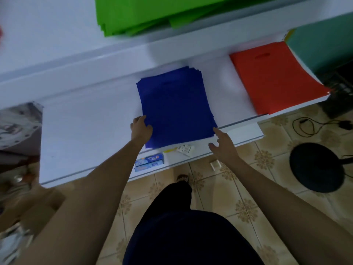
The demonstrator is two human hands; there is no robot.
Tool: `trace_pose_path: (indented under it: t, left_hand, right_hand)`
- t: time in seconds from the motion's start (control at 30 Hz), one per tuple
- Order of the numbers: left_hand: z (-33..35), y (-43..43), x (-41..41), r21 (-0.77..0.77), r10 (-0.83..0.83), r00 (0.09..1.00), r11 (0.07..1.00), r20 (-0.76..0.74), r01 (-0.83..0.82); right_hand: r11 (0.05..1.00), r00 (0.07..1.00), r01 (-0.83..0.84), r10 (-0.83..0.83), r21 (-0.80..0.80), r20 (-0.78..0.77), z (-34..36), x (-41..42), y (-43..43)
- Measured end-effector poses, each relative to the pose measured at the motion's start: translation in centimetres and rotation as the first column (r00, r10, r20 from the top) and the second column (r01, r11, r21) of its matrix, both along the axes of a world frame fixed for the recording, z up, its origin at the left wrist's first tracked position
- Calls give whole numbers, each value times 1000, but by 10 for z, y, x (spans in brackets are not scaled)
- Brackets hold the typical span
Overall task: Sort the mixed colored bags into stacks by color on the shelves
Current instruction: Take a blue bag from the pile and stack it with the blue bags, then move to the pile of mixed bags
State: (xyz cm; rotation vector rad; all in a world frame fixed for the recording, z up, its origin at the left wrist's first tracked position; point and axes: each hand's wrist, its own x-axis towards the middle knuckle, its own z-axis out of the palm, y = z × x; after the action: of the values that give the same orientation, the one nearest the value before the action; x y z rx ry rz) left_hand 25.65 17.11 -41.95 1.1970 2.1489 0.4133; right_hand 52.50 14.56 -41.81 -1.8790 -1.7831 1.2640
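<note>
A stack of dark blue bags (175,106) lies flat on the white shelf (86,127), its near edge hanging slightly past the shelf front. My left hand (141,129) rests against the stack's near left corner, fingers touching the edge. Just off the near right corner hovers my right hand (223,144), fingers spread and holding nothing. To the right on the same shelf lies a stack of red-orange bags (275,77) with a handle cut-out. A stack of bright green bags (145,14) sits on the higher shelf at the top.
A lower shelf holds two blue boxes (150,162) and a small white item (185,150). A dark green block (322,41) stands at the far right. On the tiled floor are a black round fan base (317,167) and cables (309,125). Clutter sits at the left.
</note>
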Motion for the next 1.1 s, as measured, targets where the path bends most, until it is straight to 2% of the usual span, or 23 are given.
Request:
trace_pose_path:
  t: [0.1, 0.23, 0.37, 0.47, 0.7, 0.83, 0.93, 1.03, 1.1]
  left_hand:
    - [9, -35, 15, 39, -44, 995, 998, -85, 48]
    - [23, -101, 33, 112, 10, 986, 994, -166, 9]
    - [55, -158, 30, 205, 67, 975, 978, -211, -23]
    - [101, -191, 13, 309, 146, 936, 950, -321, -42]
    - [215, -243, -53, 531, 264, 827, 846, -497, 49]
    - [274, -251, -90, 644, 361, 783, 762, -507, 65]
    - [302, -252, -127, 710, 429, 765, 702, -479, 51]
    - [316, -248, -171, 724, 441, 765, 688, -470, 48]
    - [321, -239, -203, 695, 401, 782, 717, -478, 57]
  right_hand:
    - [981, 981, -190, 187, 38, 58, 8, 0, -28]
    - [902, 901, -419, 399, 104, 171, 27, -9, -68]
    - [788, 804, -582, 519, 203, 289, 59, -33, -92]
    - [725, 759, -645, 571, 243, 312, 98, -60, -106]
    - [656, 771, -608, 622, 446, 136, 204, -128, -129]
    - [617, 773, -528, 634, 584, 29, 263, -170, -126]
    - [628, 792, -431, 608, 648, -62, 296, -201, -119]
    - [629, 819, -332, 562, 703, -116, 315, -228, -106]
    - [632, 846, -284, 519, 721, -121, 323, -245, -93]
